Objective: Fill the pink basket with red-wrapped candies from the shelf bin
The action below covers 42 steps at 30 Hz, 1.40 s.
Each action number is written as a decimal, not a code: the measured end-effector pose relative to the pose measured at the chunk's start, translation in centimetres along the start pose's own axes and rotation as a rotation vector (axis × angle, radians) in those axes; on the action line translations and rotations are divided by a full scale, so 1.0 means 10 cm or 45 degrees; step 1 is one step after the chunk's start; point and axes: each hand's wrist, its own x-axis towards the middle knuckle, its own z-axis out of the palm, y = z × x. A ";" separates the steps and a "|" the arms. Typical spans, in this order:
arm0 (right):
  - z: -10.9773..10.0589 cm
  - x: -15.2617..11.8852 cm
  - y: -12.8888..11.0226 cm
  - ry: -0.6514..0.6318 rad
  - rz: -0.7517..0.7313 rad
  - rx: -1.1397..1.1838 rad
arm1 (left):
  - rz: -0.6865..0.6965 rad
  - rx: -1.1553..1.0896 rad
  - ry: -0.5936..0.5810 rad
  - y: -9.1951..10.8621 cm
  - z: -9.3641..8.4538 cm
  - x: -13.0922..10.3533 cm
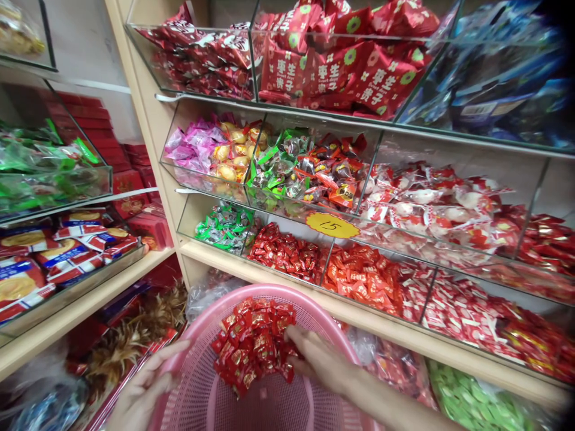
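Observation:
A pink plastic basket (265,292) with mesh sides is in front of the lower shelf. My left hand (146,383) grips its left rim, the thumb and a finger lying over the edge. Inside, a heap of red-wrapped candies (256,344) with gold print lies toward the far side, while the near part of the basket floor shows bare. My right hand (314,362) reaches in over the right rim. Its fingers are apart and touch the right edge of the heap; some fingertips are hidden among the wrappers.
Clear-fronted bins of wrapped sweets fill the shelves, among them red candies (290,251) and orange-red candies (362,278). A yellow price tag (332,224) reads 15. Packaged snacks (72,245) stand at left, and a bag of green sweets (476,398) lies below right.

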 end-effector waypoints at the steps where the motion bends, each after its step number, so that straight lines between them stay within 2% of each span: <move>1: -0.04 -0.01 0.04 0.033 -0.012 0.041 | 0.013 0.002 0.005 0.01 0.01 0.00; 7: -0.23 0.10 0.11 0.203 -0.092 -0.008 | -0.003 0.004 -0.052 -0.05 -0.05 0.05; 11: -0.24 0.27 0.04 0.164 -0.157 -0.270 | -0.015 -0.032 -0.080 -0.07 -0.07 0.06; 15: -0.18 0.40 0.02 0.119 -0.214 -0.601 | 0.010 -0.051 -0.011 -0.04 -0.05 0.03; 18: -0.15 0.44 0.04 0.115 -0.229 -0.659 | 0.019 -0.057 0.047 0.01 -0.01 0.01; 21: -0.13 0.44 0.09 0.108 -0.207 -0.589 | 0.022 -0.041 0.080 0.06 0.03 -0.01; 27: -0.05 0.43 0.23 0.143 -0.200 -0.400 | -0.010 -0.063 0.024 0.03 0.02 0.00; 31: -0.04 0.40 0.26 0.252 -0.235 -0.186 | 0.001 0.034 -0.036 0.00 -0.03 0.03; 35: -0.08 0.29 0.20 0.325 -0.177 0.080 | -0.029 0.046 -0.070 -0.04 -0.07 0.06; 39: -0.03 0.14 0.13 0.161 -0.042 0.353 | -0.033 -0.010 -0.054 -0.06 -0.05 0.05; 42: 0.03 0.02 0.12 -0.033 0.011 0.361 | -0.076 -0.067 -0.036 -0.04 -0.02 0.02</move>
